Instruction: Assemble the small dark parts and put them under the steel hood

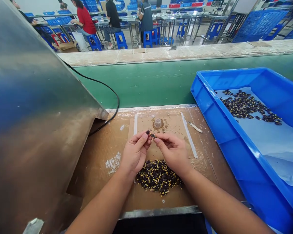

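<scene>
Above the cardboard-covered bench (100, 152), my left hand (135, 151) pinches a small dark piece (147, 132) between thumb and fingertips. Close beside it, my right hand (174, 151) is closed at the fingertips on a small black and yellow part (153, 135). The two sets of fingertips nearly meet, and whether the pieces are joined is too small to tell. A heap of black and yellow parts (158, 177) lies below my hands, partly covered by them. Beyond my fingertips stands a small clear cup (157, 123) on a wet-looking patch.
On the right is a large blue bin (234, 130) holding similar parts (246, 105) on white sheeting. A white-handled tool (194, 127) lies near it. A metal housing (39, 113) and black cable (97, 81) are at left. Several people sit or stand beyond the green belt (148, 83).
</scene>
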Action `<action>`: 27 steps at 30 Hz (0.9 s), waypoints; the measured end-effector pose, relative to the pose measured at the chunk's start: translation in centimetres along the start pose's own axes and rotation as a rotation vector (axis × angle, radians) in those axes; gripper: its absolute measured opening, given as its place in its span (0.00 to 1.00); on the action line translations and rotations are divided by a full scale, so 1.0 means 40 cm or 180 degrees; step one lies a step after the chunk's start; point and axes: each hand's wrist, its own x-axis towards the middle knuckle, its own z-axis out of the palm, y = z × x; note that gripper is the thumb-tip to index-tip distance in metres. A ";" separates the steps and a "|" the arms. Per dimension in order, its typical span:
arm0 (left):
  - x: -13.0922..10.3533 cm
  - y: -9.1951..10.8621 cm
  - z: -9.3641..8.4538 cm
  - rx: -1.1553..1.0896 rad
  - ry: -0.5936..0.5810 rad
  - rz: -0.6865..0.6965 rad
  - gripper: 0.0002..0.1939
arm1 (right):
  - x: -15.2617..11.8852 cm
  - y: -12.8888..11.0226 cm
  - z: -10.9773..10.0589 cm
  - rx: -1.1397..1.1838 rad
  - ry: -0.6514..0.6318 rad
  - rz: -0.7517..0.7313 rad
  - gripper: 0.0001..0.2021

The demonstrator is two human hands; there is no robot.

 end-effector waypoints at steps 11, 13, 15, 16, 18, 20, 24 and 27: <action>-0.005 -0.001 0.001 0.0096 -0.0073 0.0143 0.15 | -0.002 0.000 -0.001 -0.0152 0.0003 -0.0052 0.07; -0.006 -0.002 0.001 0.0157 -0.0071 0.0194 0.14 | -0.001 0.000 -0.002 -0.0182 0.0002 -0.0068 0.07; -0.006 -0.002 0.000 0.0201 -0.0076 0.0246 0.14 | -0.001 0.002 -0.003 -0.0216 0.0007 -0.0087 0.07; -0.006 -0.002 0.000 0.0212 -0.0082 0.0266 0.14 | -0.001 0.002 -0.003 -0.0229 0.0006 -0.0098 0.07; -0.007 -0.002 0.001 0.0219 -0.0092 0.0282 0.14 | -0.001 0.003 -0.004 -0.0259 -0.0004 -0.0114 0.07; -0.007 -0.001 0.002 0.0223 -0.0086 0.0295 0.14 | 0.000 0.001 -0.007 -0.0340 -0.0021 -0.0153 0.07; -0.007 -0.002 -0.002 0.0357 -0.0081 0.0432 0.15 | 0.002 -0.005 -0.016 -0.0664 -0.0081 -0.0362 0.08; -0.005 -0.006 -0.009 0.0595 -0.0111 0.0613 0.14 | 0.007 -0.010 -0.026 -0.0856 -0.0136 -0.0577 0.09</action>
